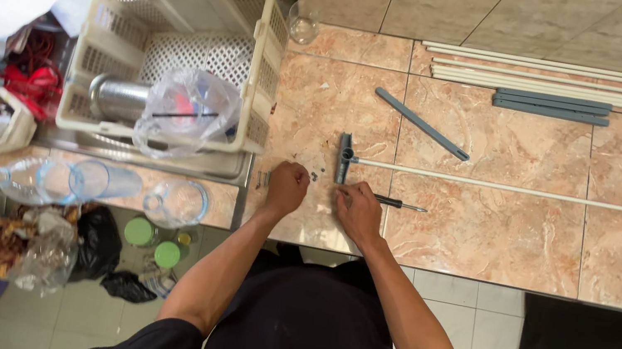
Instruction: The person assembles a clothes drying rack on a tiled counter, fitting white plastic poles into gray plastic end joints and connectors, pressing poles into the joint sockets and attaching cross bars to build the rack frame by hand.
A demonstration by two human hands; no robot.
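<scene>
Resting near the counter's front edge, the right hand [360,210] grips a thin black screwdriver [398,204] pointing right; the curled left hand [288,187] holds nothing visible.

At mid-frame the small dark bits [314,175] between the left hand [286,187] and right hand [358,210] are too tiny to identify, and the screwdriver [398,204] handle hides under the right palm.

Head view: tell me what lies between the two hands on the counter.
Between the left hand and right hand lies bare marble counter with a few small dark bits, likely screws, just above the gap. The head view shows it.
</scene>
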